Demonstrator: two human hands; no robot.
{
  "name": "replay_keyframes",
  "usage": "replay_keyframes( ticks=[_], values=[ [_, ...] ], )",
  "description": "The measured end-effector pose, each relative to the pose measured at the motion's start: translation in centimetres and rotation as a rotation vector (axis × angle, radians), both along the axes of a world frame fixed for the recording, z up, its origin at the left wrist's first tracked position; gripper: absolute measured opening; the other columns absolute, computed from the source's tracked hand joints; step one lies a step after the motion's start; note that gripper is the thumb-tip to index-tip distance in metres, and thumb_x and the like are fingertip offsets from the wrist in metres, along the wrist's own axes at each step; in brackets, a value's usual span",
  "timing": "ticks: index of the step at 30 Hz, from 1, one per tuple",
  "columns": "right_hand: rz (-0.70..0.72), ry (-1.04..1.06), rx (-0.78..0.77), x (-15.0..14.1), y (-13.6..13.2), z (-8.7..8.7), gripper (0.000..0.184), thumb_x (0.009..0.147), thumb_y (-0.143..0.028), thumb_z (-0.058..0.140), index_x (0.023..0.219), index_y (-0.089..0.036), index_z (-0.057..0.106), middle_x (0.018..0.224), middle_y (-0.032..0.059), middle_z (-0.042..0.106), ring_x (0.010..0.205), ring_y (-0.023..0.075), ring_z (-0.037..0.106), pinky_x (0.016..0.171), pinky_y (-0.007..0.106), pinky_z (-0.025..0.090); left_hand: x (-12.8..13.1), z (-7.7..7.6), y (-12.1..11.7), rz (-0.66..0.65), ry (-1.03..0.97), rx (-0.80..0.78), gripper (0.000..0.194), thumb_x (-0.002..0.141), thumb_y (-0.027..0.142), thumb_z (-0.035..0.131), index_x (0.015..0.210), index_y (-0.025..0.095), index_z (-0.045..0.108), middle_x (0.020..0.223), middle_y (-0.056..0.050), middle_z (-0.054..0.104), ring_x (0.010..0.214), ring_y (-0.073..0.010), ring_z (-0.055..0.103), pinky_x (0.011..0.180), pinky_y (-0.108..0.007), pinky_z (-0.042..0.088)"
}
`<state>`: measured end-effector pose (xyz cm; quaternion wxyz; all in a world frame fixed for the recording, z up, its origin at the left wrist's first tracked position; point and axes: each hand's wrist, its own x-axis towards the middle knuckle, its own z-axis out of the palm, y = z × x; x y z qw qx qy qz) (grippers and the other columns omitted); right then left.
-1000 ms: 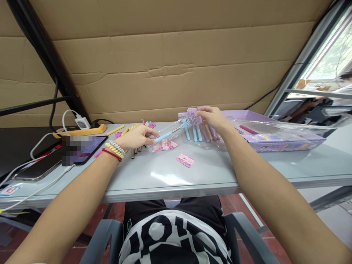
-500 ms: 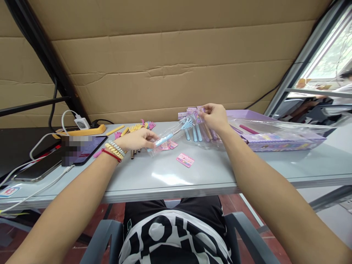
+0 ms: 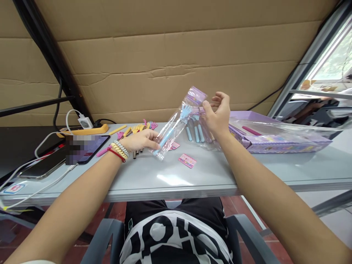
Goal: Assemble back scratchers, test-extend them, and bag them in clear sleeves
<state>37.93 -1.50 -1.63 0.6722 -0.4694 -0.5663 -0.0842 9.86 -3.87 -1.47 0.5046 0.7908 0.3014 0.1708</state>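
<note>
My left hand (image 3: pixel 143 140) pinches the lower end of a clear plastic bag holding a blue back scratcher (image 3: pixel 168 135) with a hand-shaped head. The bag tilts up to the right, its purple printed header (image 3: pixel 195 96) at the top. Beside that header my right hand (image 3: pixel 219 113) is raised, fingers parted and curved, holding nothing. Behind and below it lie several bagged blue back scratchers (image 3: pixel 197 132). Small pink printed cards (image 3: pixel 187 160) rest on the table. Near my left wrist are loose yellow back scratchers (image 3: pixel 135 129) and pink ones, partly hidden by the hand.
A purple display box (image 3: pixel 283 143) with clear film stands at the right. On the left are phones (image 3: pixel 95 149), white charging cables (image 3: pixel 59 179) and a yellow power strip (image 3: pixel 85 130). Cardboard (image 3: pixel 176 55) walls the back of the grey table (image 3: pixel 154 183). A person sits far right.
The bagged blue back scratcher has swung up steeper, its header rising away from the pile. My right hand has let go of the header, lifted and spread its fingers. My left hand keeps its grip.
</note>
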Motion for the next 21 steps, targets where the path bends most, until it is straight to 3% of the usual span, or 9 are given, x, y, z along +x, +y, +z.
replay_keyframes(
  ticks=[3,7,9,11,16,21],
  values=[
    [0.131,0.023,-0.016,-0.9,-0.5,-0.2,0.032,0.076,-0.031,0.057,0.105,-0.020,0.049,0.107,0.0088,0.055,0.082,0.0159,0.057,0.075,0.035,0.048,0.2,-0.2,0.1,0.103,-0.122,0.055,0.025,0.064,0.024,0.071,0.086,0.013,0.064,0.075,0.000,0.063,0.064,-0.0100,0.055,0.060,-0.023,0.042],
    [0.653,-0.163,-0.316,-3.4,-1.8,-1.1,0.016,0.066,-0.023,0.061,0.076,-0.018,0.050,0.091,0.0038,0.060,0.078,0.0137,0.055,0.070,0.029,0.046,0.9,-0.5,0.0,0.201,-0.157,0.067,0.025,0.066,0.023,0.070,0.088,0.014,0.061,0.067,0.003,0.058,0.059,-0.0089,0.051,0.058,-0.023,0.042],
    [0.888,-0.256,-0.466,-4.7,-2.5,-1.5,0.015,0.064,-0.023,0.063,0.072,-0.017,0.052,0.088,0.0036,0.060,0.079,0.0139,0.056,0.071,0.029,0.046,1.3,-0.8,0.1,0.212,-0.166,0.057,0.028,0.067,0.022,0.070,0.092,0.013,0.060,0.066,0.003,0.058,0.061,-0.0100,0.053,0.061,-0.024,0.044],
    [1.029,-0.324,-0.600,-5.6,-3.1,-1.8,0.013,0.066,-0.024,0.064,0.073,-0.016,0.056,0.084,0.0031,0.061,0.076,0.0128,0.056,0.070,0.028,0.046,1.6,-1.1,0.1,0.225,-0.169,0.067,0.034,0.066,0.024,0.071,0.097,0.013,0.059,0.069,0.002,0.059,0.064,-0.0117,0.056,0.064,-0.026,0.045],
    [1.058,-0.418,-0.736,-6.2,-3.5,-2.2,0.017,0.070,-0.028,0.066,0.078,-0.014,0.062,0.070,0.0002,0.060,0.064,0.0100,0.052,0.063,0.025,0.042,2.2,-1.7,0.0,0.265,-0.173,0.133,0.043,0.067,0.032,0.071,0.102,0.013,0.054,0.074,0.000,0.060,0.067,-0.0141,0.058,0.061,-0.027,0.045],
    [0.894,-0.478,-0.764,-6.4,-3.8,-2.0,0.016,0.068,-0.027,0.064,0.071,-0.012,0.066,0.061,-0.0007,0.057,0.057,0.0081,0.045,0.054,0.022,0.035,2.6,-2.1,0.0,0.214,-0.091,0.212,0.031,0.074,0.035,0.066,0.093,0.013,0.056,0.068,0.001,0.057,0.061,-0.0120,0.054,0.055,-0.024,0.041]
  ],
)
